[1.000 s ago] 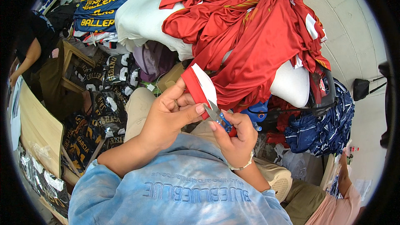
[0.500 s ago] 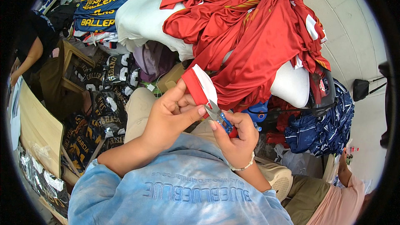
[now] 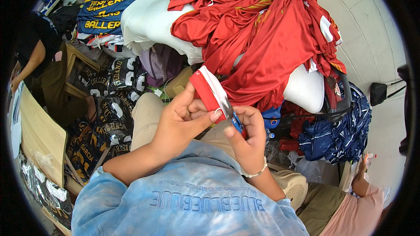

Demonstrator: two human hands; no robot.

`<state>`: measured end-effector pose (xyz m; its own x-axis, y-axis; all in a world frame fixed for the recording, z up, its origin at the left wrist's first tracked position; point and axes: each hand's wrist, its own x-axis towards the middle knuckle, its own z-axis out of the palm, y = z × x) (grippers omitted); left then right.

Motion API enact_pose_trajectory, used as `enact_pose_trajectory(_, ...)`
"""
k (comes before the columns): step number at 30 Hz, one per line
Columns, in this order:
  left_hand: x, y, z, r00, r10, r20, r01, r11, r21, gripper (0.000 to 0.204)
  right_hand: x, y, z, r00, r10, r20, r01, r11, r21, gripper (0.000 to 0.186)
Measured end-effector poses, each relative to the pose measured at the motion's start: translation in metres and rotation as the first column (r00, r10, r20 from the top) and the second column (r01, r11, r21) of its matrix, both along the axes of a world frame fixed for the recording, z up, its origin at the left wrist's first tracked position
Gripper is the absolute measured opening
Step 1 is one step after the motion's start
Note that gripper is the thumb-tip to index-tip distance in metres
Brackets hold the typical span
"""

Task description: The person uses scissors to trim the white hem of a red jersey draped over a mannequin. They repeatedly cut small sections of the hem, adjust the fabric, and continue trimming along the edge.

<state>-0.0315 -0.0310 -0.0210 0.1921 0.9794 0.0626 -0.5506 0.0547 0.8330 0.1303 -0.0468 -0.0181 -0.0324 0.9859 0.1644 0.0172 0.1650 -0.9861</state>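
Note:
Pinched between the thumb and fingers of my left hand (image 3: 177,120) is a red and white cloth edge (image 3: 204,91), held up in front of my chest. My right hand (image 3: 249,142) grips a pair of blue-handled thread snips (image 3: 236,121). The metal blades are smeared by motion and lie against the white side of the cloth, close to my left thumb. A thin white thread shows at the cloth's lower end. Just beyond my hands, a heap of red shiny garments (image 3: 258,57) lies over a white-covered surface (image 3: 146,17).
Bagged black jerseys (image 3: 116,116) lie at left beside a wooden board (image 3: 43,131). A navy jersey (image 3: 107,4) hangs at far left. A navy patterned cloth bundle (image 3: 337,126) sits right. One person's arm (image 3: 33,63) shows left, another person's sleeve (image 3: 363,205) lower right.
The snips have moved up along the white side of the cloth, and their blades have blurred. My right thumb has shifted slightly, while my left hand stays nearly still.

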Motion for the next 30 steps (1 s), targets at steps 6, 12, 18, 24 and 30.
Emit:
enact_pose_trajectory(6, 0.001, 0.002, 0.002, 0.996, 0.029, 0.085, -0.02, 0.994, -0.109, 0.058, 0.006, 0.003, -0.009, 0.993, 0.102, -0.062, -0.108, 0.988, -0.109, 0.018)
enact_pose_trajectory(12, -0.002, 0.005, 0.0, 0.987, 0.027, 0.159, 0.001, 0.985, -0.171, 0.055, 0.011, 0.002, -0.012, 0.998, 0.069, 0.014, -0.068, 0.997, -0.048, 0.021)
enact_pose_trajectory(18, -0.003, 0.004, 0.001, 0.992, -0.003, 0.128, 0.021, 0.99, -0.139, 0.056, 0.012, 0.0, -0.015, 0.958, -0.114, 0.265, 0.048, 0.969, 0.242, 0.031)
enact_pose_trajectory(24, 0.0, 0.001, -0.002, 0.996, -0.009, 0.085, 0.017, 0.995, -0.098, 0.053, 0.017, -0.001, -0.01, 0.859, -0.211, 0.467, -0.005, 0.907, 0.42, 0.035)
enact_pose_trajectory(30, 0.003, -0.002, -0.002, 0.995, -0.021, 0.095, 0.028, 0.996, -0.081, 0.051, 0.01, 0.0, -0.005, 0.865, -0.224, 0.449, 0.004, 0.898, 0.439, 0.035)
